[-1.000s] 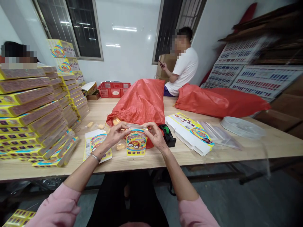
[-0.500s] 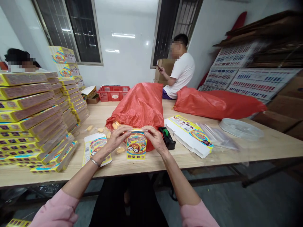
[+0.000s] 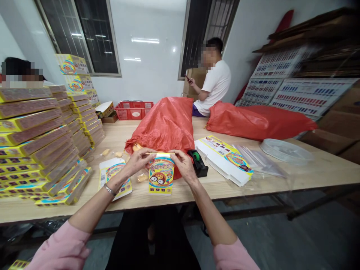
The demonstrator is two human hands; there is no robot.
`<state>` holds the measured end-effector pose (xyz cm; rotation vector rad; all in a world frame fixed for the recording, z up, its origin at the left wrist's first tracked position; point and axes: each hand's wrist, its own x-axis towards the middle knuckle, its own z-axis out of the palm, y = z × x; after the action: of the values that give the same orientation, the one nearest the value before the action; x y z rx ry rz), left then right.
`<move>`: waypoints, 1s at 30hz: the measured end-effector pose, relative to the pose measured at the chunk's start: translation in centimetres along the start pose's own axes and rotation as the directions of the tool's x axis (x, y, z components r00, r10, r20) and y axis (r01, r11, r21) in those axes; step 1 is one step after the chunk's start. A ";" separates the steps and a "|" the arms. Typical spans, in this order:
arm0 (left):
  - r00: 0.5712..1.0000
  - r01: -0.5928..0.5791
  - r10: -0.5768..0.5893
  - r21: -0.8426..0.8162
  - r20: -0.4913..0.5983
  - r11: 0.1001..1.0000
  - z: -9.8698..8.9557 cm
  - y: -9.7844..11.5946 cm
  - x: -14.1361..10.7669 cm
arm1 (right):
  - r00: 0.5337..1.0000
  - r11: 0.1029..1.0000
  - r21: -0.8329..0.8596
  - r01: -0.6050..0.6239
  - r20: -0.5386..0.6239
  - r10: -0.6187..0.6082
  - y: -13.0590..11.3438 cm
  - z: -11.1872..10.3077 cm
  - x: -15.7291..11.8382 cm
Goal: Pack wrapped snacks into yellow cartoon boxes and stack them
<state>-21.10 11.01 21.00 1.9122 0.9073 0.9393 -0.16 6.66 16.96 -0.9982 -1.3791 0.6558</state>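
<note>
A yellow printed card box with a cartoon face in glasses hangs upright between my hands near the table's front edge. My left hand pinches its top left corner, and the fingers of my right hand grip the top right corner. Flat on the table by my left wrist lies another printed card piece. Small wrapped yellow items spill from the mouth of a red sack just behind my hands. To the right of my right hand stands a black tape dispenser with green tape.
Tall stacks of yellow boxes fill the left. Flat printed cartons, clear plastic sleeves and a clear lid lie right. Behind are a red basket, a second red sack and a person holding a phone.
The box in my hands has tipped so that its printed front shows taller and its lower edge sits slightly lower. Both hands keep their grip on its top edge.
</note>
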 end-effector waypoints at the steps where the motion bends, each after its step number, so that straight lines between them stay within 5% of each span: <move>1: 1.000 0.014 -0.014 0.001 0.007 1.000 0.0 0.0 0.0 | 1.000 1.000 -0.002 0.000 -0.013 0.000 0.1 0.0 0.0; 8: 0.999 -0.021 0.020 0.042 0.040 0.999 0.1 0.1 -0.2 | 1.000 1.000 -0.015 0.005 -0.012 -0.005 0.1 -0.2 -0.3; 13: 0.987 -0.151 0.143 0.119 0.075 0.981 0.0 -1.2 -0.2 | 0.987 0.986 -0.045 0.159 0.026 -0.158 0.4 -0.9 -0.2; 18: 0.921 -0.389 0.382 0.269 0.082 0.881 0.0 -3.3 0.2 | 0.957 0.948 -0.137 0.287 0.083 -0.277 0.8 -1.2 -0.3; 23: 0.870 -0.489 0.487 0.263 0.076 0.832 0.7 -4.7 0.4 | 0.924 0.897 -0.223 0.382 0.068 -0.377 0.8 -1.1 -0.8; 30: 0.918 -0.397 0.381 0.318 0.113 0.861 0.0 -1.9 0.5 | 0.891 0.856 -0.268 0.442 0.016 -0.455 0.7 -0.6 -1.3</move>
<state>-21.34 12.19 19.43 2.4660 0.6946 1.0132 0.38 5.78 15.75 -0.8445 -1.6140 0.0953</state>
